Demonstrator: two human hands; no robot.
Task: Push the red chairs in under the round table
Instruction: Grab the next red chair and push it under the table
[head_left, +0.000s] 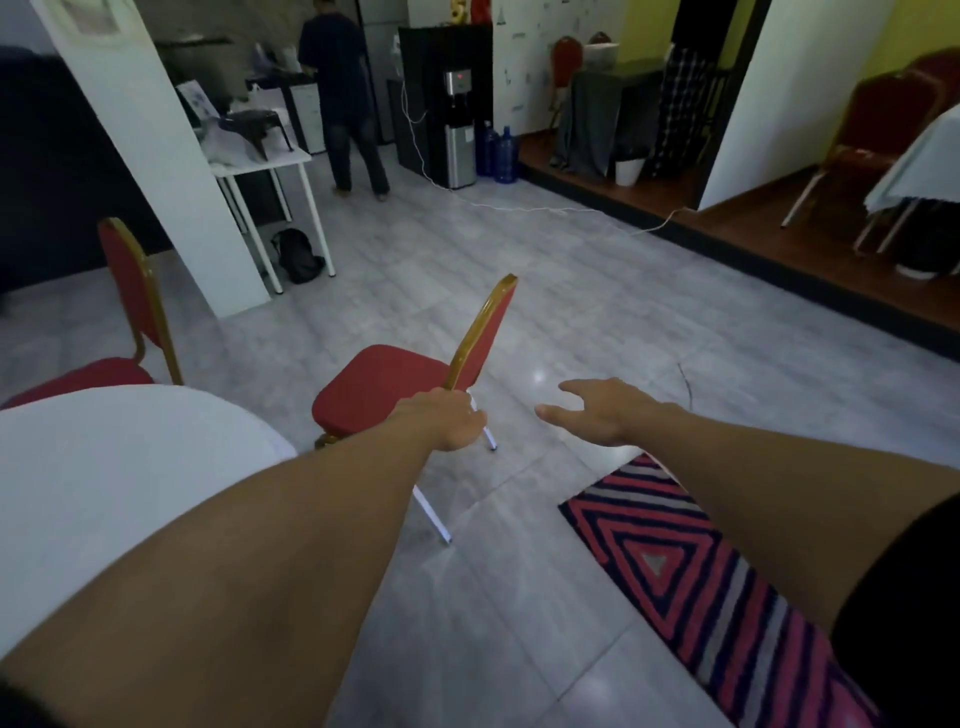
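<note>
A red chair (379, 387) with a gold-framed back stands on the grey floor in the middle, its seat facing the round white-clothed table (104, 478) at the lower left. My left hand (447, 421) is closed around the lower edge of the chair's back frame. My right hand (597, 410) hovers to the right of the chair with fingers spread, touching nothing. A second red chair (132, 306) stands at the far side of the table on the left, its seat partly hidden by the tablecloth.
A red and black patterned rug (717, 577) lies at the lower right. A white pillar (171, 171) and a small white table (270, 166) stand behind the chairs. A person (343, 93) stands at the back. A white cable (545, 209) crosses the floor near a raised step.
</note>
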